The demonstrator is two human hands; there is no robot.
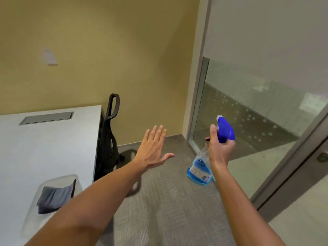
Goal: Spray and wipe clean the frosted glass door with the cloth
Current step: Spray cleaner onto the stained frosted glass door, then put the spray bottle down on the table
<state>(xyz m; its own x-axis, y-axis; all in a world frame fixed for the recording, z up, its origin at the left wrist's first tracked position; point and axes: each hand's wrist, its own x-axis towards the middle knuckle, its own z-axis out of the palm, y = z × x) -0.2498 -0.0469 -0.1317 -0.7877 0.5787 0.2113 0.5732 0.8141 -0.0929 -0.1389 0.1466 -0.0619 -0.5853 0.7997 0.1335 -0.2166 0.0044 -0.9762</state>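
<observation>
My right hand (221,148) grips the neck of a clear spray bottle (200,168) with blue liquid and a blue trigger head, held tilted in the air in front of the glass. The frosted glass door (266,50) fills the right side; its upper part is frosted and its lower part is clear. My left hand (153,150) is stretched out flat over the floor with fingers spread and nothing in it. A dark grey cloth (55,197) lies folded in a clear plastic tub (33,215) on the table at lower left.
A white table (44,148) with a grey cable hatch stands at the left. A black chair (108,137) stands against its end by the yellow wall. Grey carpet covers the floor. The door's metal frame (291,167) runs diagonally at lower right.
</observation>
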